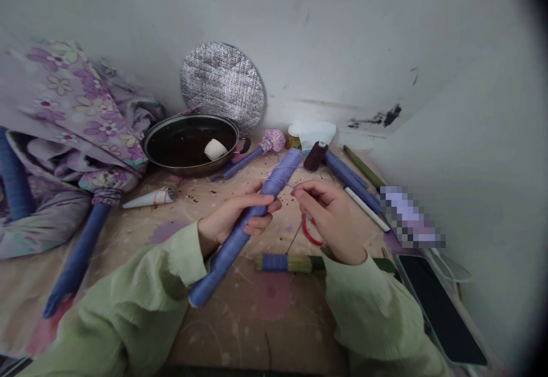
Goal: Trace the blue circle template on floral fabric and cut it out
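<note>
My left hand [234, 210] is closed around a long blue-purple cloth-wrapped roll [228, 252], tilted with its far end up to the right. Purple thread winds round the roll's upper part. Pinched between the fingertips of my right hand [331, 214] is the loose purple thread [289, 185], running to the roll. Below lies a thin stick-like bundle [295, 264] wound with blue thread, and a strand rises from it toward my right hand. A red scissors-like handle [309, 231] shows partly behind that hand.
A black pan [184, 143] with a white cup [214, 149] stands at the back left, beside floral cloth [89, 103]. A white cone [148, 197] lies left. At right are a dark thread spool [315, 157], blue rolls [351, 177], a white stick [367, 209] and a phone [443, 308].
</note>
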Demonstrator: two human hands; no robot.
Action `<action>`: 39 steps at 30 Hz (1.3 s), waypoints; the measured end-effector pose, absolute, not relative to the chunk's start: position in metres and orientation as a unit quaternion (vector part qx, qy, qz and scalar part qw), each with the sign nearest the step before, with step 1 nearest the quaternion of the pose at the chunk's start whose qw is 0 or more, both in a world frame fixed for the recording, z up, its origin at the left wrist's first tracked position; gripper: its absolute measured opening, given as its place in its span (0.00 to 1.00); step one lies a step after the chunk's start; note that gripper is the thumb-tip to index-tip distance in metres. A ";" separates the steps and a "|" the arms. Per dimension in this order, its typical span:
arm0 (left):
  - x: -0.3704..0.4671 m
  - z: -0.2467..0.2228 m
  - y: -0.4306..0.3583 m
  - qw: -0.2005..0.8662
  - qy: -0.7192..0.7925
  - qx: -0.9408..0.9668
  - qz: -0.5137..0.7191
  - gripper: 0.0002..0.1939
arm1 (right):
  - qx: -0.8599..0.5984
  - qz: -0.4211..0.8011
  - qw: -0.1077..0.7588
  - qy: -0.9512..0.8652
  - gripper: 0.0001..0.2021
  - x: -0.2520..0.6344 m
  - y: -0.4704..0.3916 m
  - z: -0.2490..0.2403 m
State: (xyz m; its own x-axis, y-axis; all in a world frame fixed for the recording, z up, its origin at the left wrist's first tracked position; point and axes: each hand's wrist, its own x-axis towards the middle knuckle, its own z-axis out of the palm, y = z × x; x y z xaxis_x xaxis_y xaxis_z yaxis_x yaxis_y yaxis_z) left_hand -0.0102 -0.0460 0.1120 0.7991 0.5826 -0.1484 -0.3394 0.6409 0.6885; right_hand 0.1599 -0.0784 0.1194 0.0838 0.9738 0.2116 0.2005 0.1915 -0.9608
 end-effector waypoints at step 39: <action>-0.010 0.112 -0.045 0.904 0.164 0.282 0.276 0.10 | -0.518 0.420 0.523 -0.531 0.10 0.160 -0.078 0.118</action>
State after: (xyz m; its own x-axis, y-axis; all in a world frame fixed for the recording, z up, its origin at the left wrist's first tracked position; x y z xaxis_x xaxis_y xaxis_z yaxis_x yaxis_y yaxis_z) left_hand -0.0098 -0.0448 0.1118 0.7943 0.5910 -0.1409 -0.4065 0.6893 0.5997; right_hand 0.1599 -0.0775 0.1176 0.0838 0.9892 0.1202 0.1100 0.1107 -0.9877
